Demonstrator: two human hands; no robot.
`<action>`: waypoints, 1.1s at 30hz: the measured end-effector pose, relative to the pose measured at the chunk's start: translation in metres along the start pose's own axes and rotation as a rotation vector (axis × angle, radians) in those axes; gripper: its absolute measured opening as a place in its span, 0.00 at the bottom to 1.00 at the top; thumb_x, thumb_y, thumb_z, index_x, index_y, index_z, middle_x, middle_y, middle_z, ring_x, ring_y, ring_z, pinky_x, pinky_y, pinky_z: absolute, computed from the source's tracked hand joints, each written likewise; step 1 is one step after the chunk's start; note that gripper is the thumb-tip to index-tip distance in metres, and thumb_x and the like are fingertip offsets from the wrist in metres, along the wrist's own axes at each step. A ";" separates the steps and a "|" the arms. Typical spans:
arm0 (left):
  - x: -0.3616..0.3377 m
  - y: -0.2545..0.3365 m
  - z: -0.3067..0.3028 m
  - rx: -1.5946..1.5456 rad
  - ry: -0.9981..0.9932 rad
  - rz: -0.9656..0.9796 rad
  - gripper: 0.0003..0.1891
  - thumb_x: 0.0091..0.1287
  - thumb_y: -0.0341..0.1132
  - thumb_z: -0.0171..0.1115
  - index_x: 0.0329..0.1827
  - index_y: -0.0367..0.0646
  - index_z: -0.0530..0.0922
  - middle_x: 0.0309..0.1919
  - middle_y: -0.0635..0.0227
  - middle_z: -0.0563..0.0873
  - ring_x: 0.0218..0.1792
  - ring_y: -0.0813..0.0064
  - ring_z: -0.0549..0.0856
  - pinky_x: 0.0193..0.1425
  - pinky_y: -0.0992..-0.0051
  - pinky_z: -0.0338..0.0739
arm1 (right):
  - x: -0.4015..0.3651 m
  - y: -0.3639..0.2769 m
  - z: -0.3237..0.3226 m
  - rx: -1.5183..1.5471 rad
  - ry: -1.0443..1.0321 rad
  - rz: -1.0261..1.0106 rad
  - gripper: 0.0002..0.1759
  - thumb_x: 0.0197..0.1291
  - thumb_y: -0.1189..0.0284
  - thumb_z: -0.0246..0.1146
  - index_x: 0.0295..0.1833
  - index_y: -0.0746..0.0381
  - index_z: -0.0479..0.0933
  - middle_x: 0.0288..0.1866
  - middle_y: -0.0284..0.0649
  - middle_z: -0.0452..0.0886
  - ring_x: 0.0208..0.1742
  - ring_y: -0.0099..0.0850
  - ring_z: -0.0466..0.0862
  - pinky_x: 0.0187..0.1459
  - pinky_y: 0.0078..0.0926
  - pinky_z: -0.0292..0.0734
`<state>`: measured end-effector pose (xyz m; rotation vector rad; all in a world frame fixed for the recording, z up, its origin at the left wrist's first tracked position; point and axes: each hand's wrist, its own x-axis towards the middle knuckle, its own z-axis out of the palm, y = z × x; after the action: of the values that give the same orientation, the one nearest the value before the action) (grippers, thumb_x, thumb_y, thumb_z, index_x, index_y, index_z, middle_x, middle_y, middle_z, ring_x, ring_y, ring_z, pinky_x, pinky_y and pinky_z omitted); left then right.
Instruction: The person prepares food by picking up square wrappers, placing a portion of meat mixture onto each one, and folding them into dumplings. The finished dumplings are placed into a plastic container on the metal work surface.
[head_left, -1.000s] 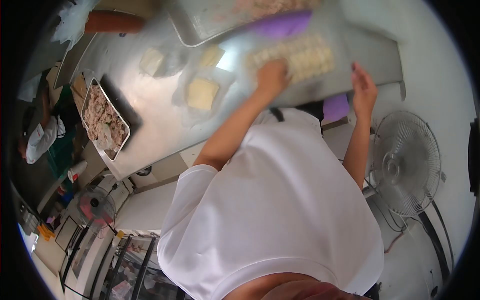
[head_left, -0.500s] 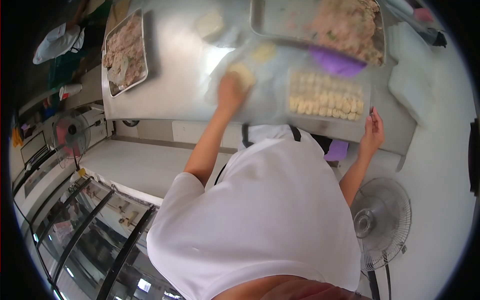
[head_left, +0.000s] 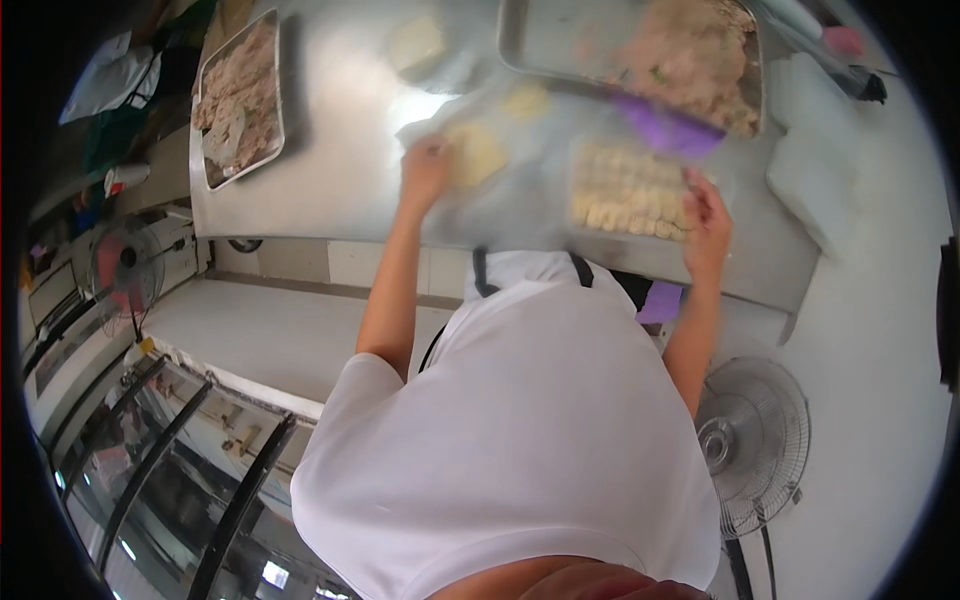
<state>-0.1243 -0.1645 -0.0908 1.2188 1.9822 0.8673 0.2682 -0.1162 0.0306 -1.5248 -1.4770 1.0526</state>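
Square yellowish dough wrappers (head_left: 478, 155) lie in a pile on the metal table. Just left of the pile is my left hand (head_left: 427, 172), its fingers curled inward; whether anything is pinched in them does not show. My right hand (head_left: 709, 222) is over the right end of a clear tray of small pale dumplings (head_left: 625, 212), with its fingers bent together and slightly blurred. What those fingers hold, if anything, is too small to make out. Rows of dumplings fill the near part of the tray; its far part looks hazy.
A large metal tray (head_left: 512, 40) of minced filling stands at the back right, a smaller filling tray (head_left: 278, 120) at the left. A purple cloth (head_left: 665, 125) lies behind the dumplings. More wrappers (head_left: 418, 42) sit farther back. White plastic trays (head_left: 825, 190) and a fan (head_left: 755, 445) are at the right.
My left hand has moved left off the wrapper pile to its edge. My right hand has moved up and left, from beside the dumpling tray to over its right end.
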 end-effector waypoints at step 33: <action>-0.003 0.042 -0.038 -0.886 -0.137 -0.216 0.04 0.67 0.22 0.58 0.43 0.37 0.74 0.41 0.62 0.84 0.42 0.77 0.84 0.49 0.75 0.79 | 0.206 0.011 0.078 -0.972 -0.471 -0.509 0.16 0.58 0.78 0.57 0.51 0.55 0.80 0.45 0.46 0.85 0.43 0.46 0.85 0.44 0.45 0.79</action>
<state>-0.1328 -0.1602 -0.0352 0.5178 1.3183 1.3005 0.1995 0.0864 -0.0208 -1.3609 -2.7865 0.3686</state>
